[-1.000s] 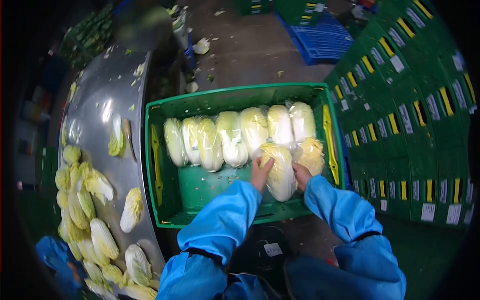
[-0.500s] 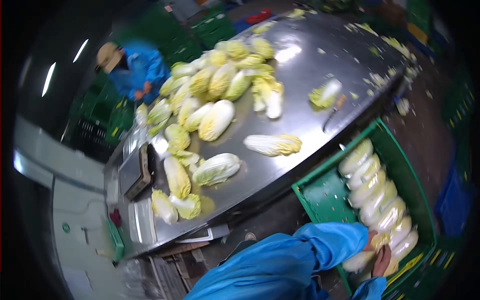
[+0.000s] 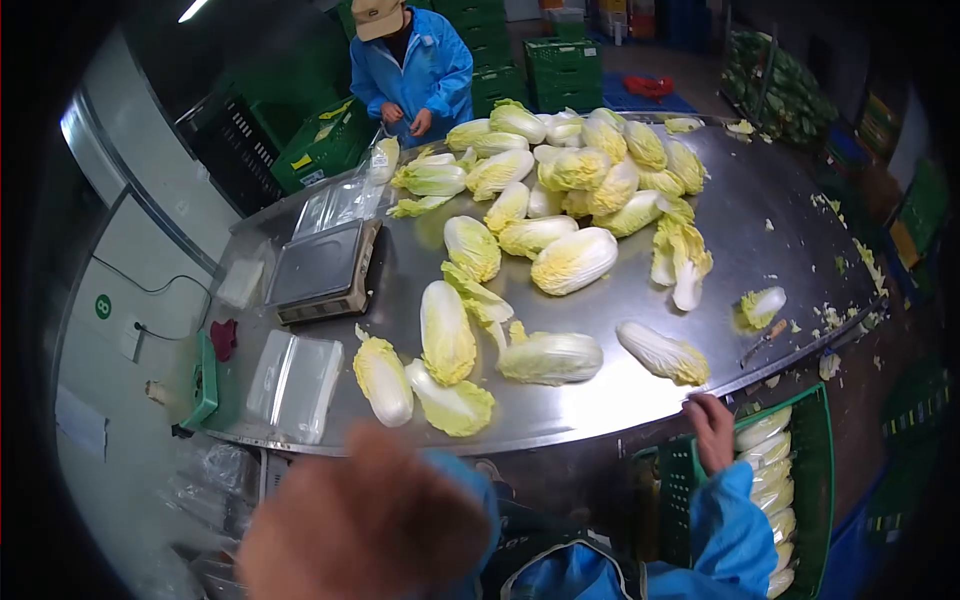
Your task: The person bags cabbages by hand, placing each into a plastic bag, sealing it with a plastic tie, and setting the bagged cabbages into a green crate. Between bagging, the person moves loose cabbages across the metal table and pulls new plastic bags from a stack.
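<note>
My left hand (image 3: 365,520) is close to the camera and smeared by motion, in front of the table's near edge; its fingers cannot be made out. My right hand (image 3: 712,432) hangs over the table edge beside the green crate, fingers loosely stretched out, nothing seen in them. The napa cabbage (image 3: 662,352) closest to it lies just beyond its fingertips, apart from them. Another napa cabbage (image 3: 550,358) lies to the left. Wrapped cabbages (image 3: 772,490) stand in a row in the green crate (image 3: 822,450) at the lower right.
A heap of napa cabbages (image 3: 590,175) covers the back of the metal table (image 3: 780,190). On the left are a scale (image 3: 318,265) and plastic bags (image 3: 297,385). A knife (image 3: 764,342) lies near a small cabbage piece (image 3: 762,307). A co-worker (image 3: 415,75) stands across the table.
My view has swung left from the crate to the table. Both hands have left the wrapped cabbages; the right is now at the table edge, the left raised near the camera.
</note>
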{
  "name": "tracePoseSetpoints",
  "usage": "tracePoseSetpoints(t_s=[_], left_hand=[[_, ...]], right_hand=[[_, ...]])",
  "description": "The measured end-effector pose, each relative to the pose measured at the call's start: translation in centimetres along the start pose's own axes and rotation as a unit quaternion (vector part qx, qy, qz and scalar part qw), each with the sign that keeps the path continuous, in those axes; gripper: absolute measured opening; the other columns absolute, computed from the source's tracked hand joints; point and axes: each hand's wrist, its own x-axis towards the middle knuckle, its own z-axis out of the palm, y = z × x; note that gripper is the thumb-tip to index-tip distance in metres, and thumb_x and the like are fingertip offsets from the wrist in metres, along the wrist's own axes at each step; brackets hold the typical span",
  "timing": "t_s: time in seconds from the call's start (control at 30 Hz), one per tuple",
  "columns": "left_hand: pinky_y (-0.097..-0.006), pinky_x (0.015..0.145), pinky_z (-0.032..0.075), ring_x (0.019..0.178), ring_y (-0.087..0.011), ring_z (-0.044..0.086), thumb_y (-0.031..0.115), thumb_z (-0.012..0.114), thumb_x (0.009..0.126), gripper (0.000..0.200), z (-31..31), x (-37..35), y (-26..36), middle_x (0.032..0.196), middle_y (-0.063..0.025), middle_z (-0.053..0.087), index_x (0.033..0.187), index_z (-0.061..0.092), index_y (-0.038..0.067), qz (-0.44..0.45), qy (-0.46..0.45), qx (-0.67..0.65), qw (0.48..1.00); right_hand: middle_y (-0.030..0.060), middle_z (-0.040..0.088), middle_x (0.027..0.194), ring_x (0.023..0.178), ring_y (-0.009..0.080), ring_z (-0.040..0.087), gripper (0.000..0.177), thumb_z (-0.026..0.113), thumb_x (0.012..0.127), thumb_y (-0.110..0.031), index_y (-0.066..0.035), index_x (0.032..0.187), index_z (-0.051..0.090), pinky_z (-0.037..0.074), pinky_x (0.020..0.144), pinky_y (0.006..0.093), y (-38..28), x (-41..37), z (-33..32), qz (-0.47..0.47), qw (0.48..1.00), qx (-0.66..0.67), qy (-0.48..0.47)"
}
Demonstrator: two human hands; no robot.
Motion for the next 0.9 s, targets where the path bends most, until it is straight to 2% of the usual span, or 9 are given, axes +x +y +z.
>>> tracePoseSetpoints(t_s=[0.07, 0.1, 0.33, 0.5, 0.6, 0.67, 0.73, 0.8, 0.9], left_hand=[[-0.0305, 0.094, 0.026, 0.092, -0.0052, 0.052, 0.013, 0.062, 0.083, 0.011, -3.5, 1.7, 2.7, 0.087, 0.0104, 0.062, 0.084, 0.068, 0.022, 0.052, -0.010, -0.144, 0.988], [-0.0308, 0.095, 0.026, 0.092, -0.0049, 0.052, 0.012, 0.062, 0.083, 0.011, -5.1, 2.2, 3.2, 0.086, 0.0102, 0.062, 0.083, 0.068, 0.022, 0.033, -0.015, -0.188, 0.981], [-0.0322, 0.096, 0.024, 0.091, -0.0031, 0.051, 0.008, 0.060, 0.082, 0.015, -15.8, 6.5, 0.2, 0.080, 0.0084, 0.060, 0.076, 0.064, 0.021, -0.244, -0.015, -0.246, 0.938], [-0.0350, 0.098, 0.022, 0.091, -0.0031, 0.051, 0.007, 0.060, 0.081, 0.017, -18.1, 8.1, -4.0, 0.077, 0.0089, 0.059, 0.073, 0.063, 0.021, -0.291, -0.015, -0.263, 0.920], [-0.0373, 0.099, 0.021, 0.090, -0.0036, 0.050, 0.007, 0.061, 0.080, 0.017, -17.1, 8.7, -6.6, 0.077, 0.0100, 0.058, 0.072, 0.062, 0.021, -0.286, -0.004, -0.250, 0.925], [-0.0389, 0.099, 0.019, 0.090, -0.0040, 0.050, 0.007, 0.061, 0.080, 0.017, -15.7, 9.0, -8.1, 0.077, 0.0107, 0.058, 0.072, 0.061, 0.021, -0.283, -0.001, -0.237, 0.929], [-0.0404, 0.100, 0.018, 0.090, -0.0044, 0.050, 0.007, 0.061, 0.079, 0.017, -13.7, 9.3, -9.8, 0.077, 0.0114, 0.057, 0.071, 0.061, 0.021, -0.282, 0.004, -0.220, 0.934], [-0.0420, 0.101, 0.017, 0.090, -0.0047, 0.050, 0.007, 0.061, 0.079, 0.017, -11.3, 9.6, -11.6, 0.076, 0.0121, 0.057, 0.071, 0.060, 0.022, -0.278, 0.008, -0.203, 0.939], [-0.0435, 0.102, 0.016, 0.090, -0.0058, 0.050, 0.008, 0.062, 0.078, 0.016, -8.5, 10.0, -14.8, 0.077, 0.0122, 0.056, 0.070, 0.059, 0.022, -0.274, -0.051, -0.220, 0.935]], right_hand=[[0.0105, 0.064, 0.085, 0.079, 0.0160, 0.058, 0.019, 0.058, 0.086, -0.011, 0.003, 0.098, 0.061, 0.046, 0.075, 0.0280, -3.5, 2.4, 6.2, -0.077, 0.995, -0.017, -0.056], [0.0109, 0.065, 0.085, 0.078, 0.0161, 0.059, 0.019, 0.058, 0.086, -0.011, 0.004, 0.098, 0.061, 0.047, 0.075, 0.0281, -4.5, 3.3, 8.8, -0.079, 0.993, -0.008, -0.085], [0.0132, 0.065, 0.086, 0.076, 0.0208, 0.061, 0.019, 0.058, 0.086, -0.012, 0.002, 0.099, 0.062, 0.049, 0.073, 0.0306, -8.6, 7.2, 20.0, -0.068, 0.978, -0.076, -0.182], [0.0099, 0.064, 0.082, 0.075, 0.0148, 0.059, 0.021, 0.059, 0.086, -0.014, 0.001, 0.099, 0.061, 0.048, 0.071, 0.0291, -7.2, 11.4, 20.2, 0.003, 0.990, -0.070, -0.125], [0.0084, 0.063, 0.079, 0.073, 0.0147, 0.059, 0.028, 0.060, 0.086, -0.020, 0.005, 0.098, 0.059, 0.047, 0.069, 0.0289, -4.4, 17.5, 18.4, 0.076, 0.991, 0.071, -0.081], [0.0100, 0.062, 0.085, 0.082, 0.0165, 0.059, 0.035, 0.062, 0.083, -0.024, 0.005, 0.102, 0.057, 0.047, 0.070, 0.0313, -4.5, 22.4, 17.2, 0.094, 0.993, 0.077, -0.013], [0.0160, 0.058, 0.104, 0.100, 0.0229, 0.056, 0.052, 0.068, 0.078, -0.029, 0.003, 0.115, 0.051, 0.045, 0.081, 0.0349, -3.6, 28.1, 16.6, 0.004, 0.997, -0.059, 0.048], [0.0205, 0.043, 0.129, 0.120, 0.0327, 0.042, 0.079, 0.076, 0.069, -0.034, -0.003, 0.132, 0.038, 0.037, 0.097, 0.0415, -3.3, 33.7, 17.6, -0.175, 0.958, -0.199, 0.107], [0.0209, 0.025, 0.142, 0.130, 0.0423, 0.024, 0.098, 0.080, 0.063, -0.035, -0.018, 0.142, 0.025, 0.025, 0.102, 0.0568, -8.3, 38.7, 19.7, -0.221, 0.908, -0.346, 0.079]])
